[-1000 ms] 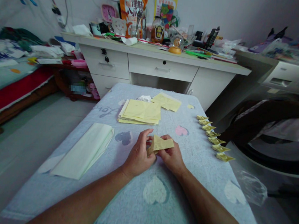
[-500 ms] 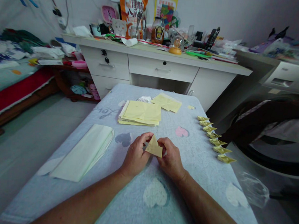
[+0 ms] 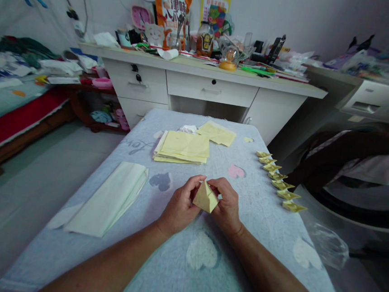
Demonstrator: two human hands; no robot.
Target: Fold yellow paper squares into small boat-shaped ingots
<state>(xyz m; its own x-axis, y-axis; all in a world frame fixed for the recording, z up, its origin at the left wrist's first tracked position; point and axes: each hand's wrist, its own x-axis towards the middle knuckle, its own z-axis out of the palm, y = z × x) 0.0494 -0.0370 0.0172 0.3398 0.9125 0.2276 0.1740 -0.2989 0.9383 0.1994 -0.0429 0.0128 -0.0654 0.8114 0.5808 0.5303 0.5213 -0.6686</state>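
A small piece of folded yellow paper (image 3: pixel 206 198), peaked at the top, is held just above the cloth-covered table. My left hand (image 3: pixel 183 204) is closed on its left side, and my right hand (image 3: pixel 227 205) grips its right side. Fingers hide part of the paper. Beyond my hands lies a stack of yellow paper sheets (image 3: pixel 184 146), with more loose yellow sheets (image 3: pixel 218 133) behind it to the right. Several folded yellow paper boats (image 3: pixel 281 185) stand in a row along the table's right edge.
A folded pale green cloth or sheet (image 3: pixel 111 200) lies at the left on the blue tablecloth (image 3: pixel 157 261). Crumpled white paper (image 3: pixel 188 129) sits behind the stack. A cluttered white desk (image 3: pixel 213 86) stands beyond, and a washing machine (image 3: pixel 371 111) is at the right.
The folded paper has moved slightly right and turned in my hands, now showing a wider, opened-out peaked shape. Both hands shifted a little to the right with it.
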